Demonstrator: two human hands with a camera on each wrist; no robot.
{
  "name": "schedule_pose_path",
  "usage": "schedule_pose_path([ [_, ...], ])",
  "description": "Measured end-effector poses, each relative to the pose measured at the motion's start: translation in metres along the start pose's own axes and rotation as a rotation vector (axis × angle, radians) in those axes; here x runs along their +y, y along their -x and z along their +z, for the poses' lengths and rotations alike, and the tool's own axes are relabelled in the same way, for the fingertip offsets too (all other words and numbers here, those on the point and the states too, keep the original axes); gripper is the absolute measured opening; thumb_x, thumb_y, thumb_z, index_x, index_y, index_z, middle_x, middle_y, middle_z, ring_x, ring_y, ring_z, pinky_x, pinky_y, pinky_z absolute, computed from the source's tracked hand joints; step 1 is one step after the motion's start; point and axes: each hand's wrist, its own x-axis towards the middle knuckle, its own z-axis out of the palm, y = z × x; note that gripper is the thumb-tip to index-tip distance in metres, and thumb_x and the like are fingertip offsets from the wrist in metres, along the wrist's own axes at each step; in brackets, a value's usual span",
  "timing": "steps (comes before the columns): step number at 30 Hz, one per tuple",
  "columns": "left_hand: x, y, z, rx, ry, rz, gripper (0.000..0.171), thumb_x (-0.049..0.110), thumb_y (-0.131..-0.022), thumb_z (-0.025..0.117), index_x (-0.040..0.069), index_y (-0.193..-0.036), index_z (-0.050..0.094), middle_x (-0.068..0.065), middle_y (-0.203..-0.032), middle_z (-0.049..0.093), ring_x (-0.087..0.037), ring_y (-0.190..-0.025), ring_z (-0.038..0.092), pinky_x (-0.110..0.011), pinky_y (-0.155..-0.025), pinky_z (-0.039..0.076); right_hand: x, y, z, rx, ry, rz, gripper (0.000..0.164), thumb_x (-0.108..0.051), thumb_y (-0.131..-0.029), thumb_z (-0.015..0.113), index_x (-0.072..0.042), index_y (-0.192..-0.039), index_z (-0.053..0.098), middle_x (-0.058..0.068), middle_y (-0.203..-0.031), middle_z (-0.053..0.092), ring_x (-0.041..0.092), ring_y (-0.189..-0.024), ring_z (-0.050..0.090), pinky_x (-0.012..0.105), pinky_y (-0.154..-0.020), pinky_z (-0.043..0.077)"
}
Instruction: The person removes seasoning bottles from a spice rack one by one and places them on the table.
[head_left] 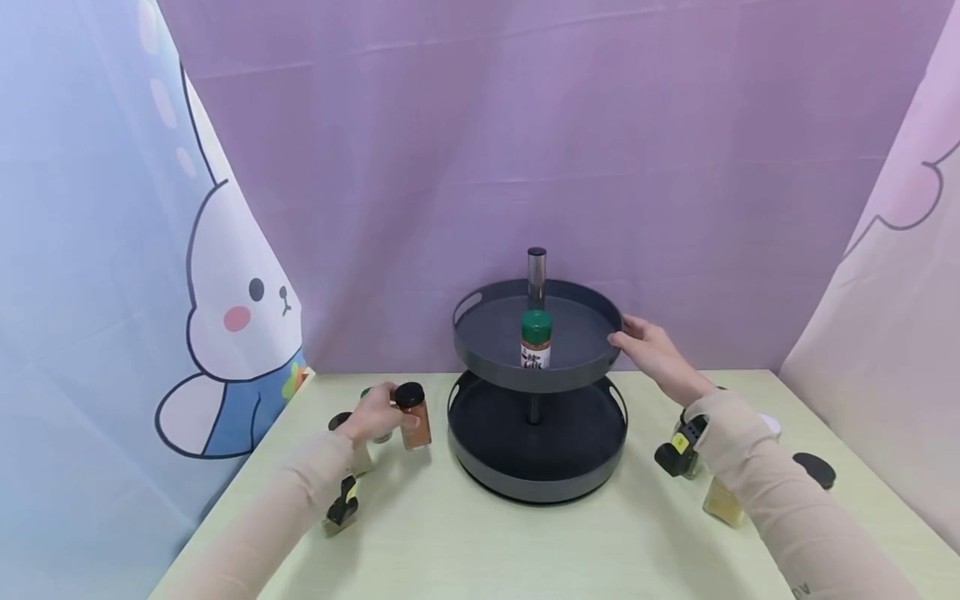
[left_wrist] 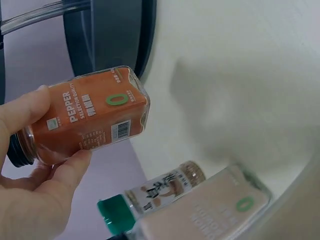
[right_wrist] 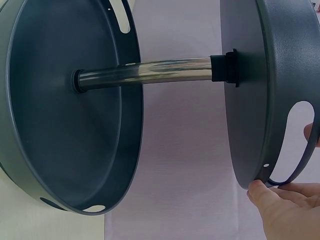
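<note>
My left hand [head_left: 369,417] holds a glass jar of red-orange pepper powder [head_left: 417,427] with a black cap, just left of a dark two-tier turntable rack. In the left wrist view the pepper jar [left_wrist: 95,115] lies between thumb and fingers, its "PEPPER" label showing. On the right, my other hand [head_left: 656,354] grips the rim of the upper tray [head_left: 540,381] by its handle cutout. A green-capped spice jar [head_left: 536,340] stands on that tray, in front of the metal post [head_left: 536,279]. Nothing stands on the visible floor of the lower tray [head_left: 517,483].
Left of the rack stand a green-capped jar [left_wrist: 165,191] and a square jar with a pale label [left_wrist: 215,207]. Beyond the right forearm are a jar of yellowish powder [head_left: 723,503], a black cap [head_left: 814,470] and a white lid [head_left: 770,424]. A purple curtain [head_left: 375,208] hangs behind.
</note>
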Motion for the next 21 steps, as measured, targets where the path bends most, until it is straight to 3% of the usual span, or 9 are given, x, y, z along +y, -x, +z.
schedule_pose_path([
  [7,-0.007,0.0,0.012,0.0,0.031,-0.02,0.043,0.008,-0.071,0.074,-0.004,-0.107,0.053,-0.016,-0.105,0.061,-0.028,-0.103,0.055,-0.045,-0.091,0.045,0.0,0.0,0.0,0.006,0.007,0.0,0.067,-0.025,-0.095,0.042,-0.003,-0.147,0.007,0.022,-0.15,0.018,0.037,-0.137,0.019,0.054,-0.11,0.021],
  [21,-0.024,-0.001,0.019,0.037,0.045,-0.022,0.039,0.006,-0.07,0.075,-0.007,-0.101,0.055,-0.017,-0.1,0.063,-0.028,-0.099,0.057,-0.043,-0.089,0.046,-0.003,0.003,0.001,0.011,0.009,-0.004,0.066,-0.025,-0.095,0.042,-0.003,-0.147,0.008,0.022,-0.15,0.019,0.036,-0.137,0.019,0.053,-0.11,0.021],
])
